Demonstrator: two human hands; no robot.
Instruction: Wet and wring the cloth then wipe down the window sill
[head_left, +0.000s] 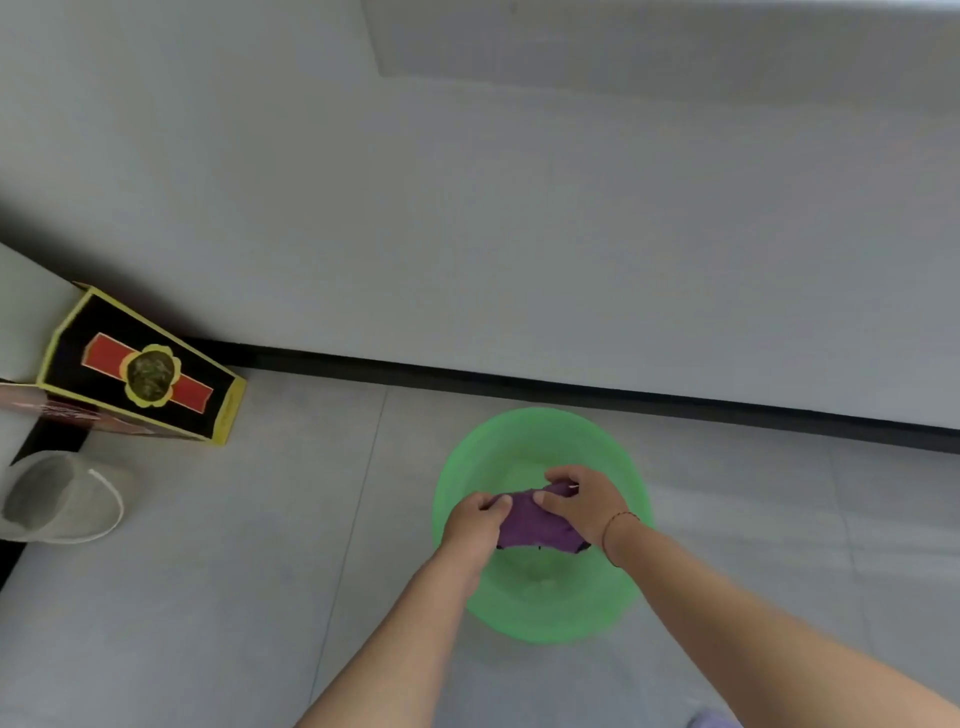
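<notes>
A green plastic basin stands on the grey tiled floor below me, close to the wall. Over its middle I hold a bunched purple cloth with both hands. My left hand grips the cloth's left end. My right hand is closed over its right end, a thin bracelet at the wrist. A loose part of the cloth hangs down between my hands toward the basin's bottom. Water in the basin is hard to make out. No window sill shows clearly in this view.
A black and yellow box with a red band leans in the left corner. A grey slipper lies on the floor in front of it. A dark skirting strip runs along the base of the grey wall behind the basin.
</notes>
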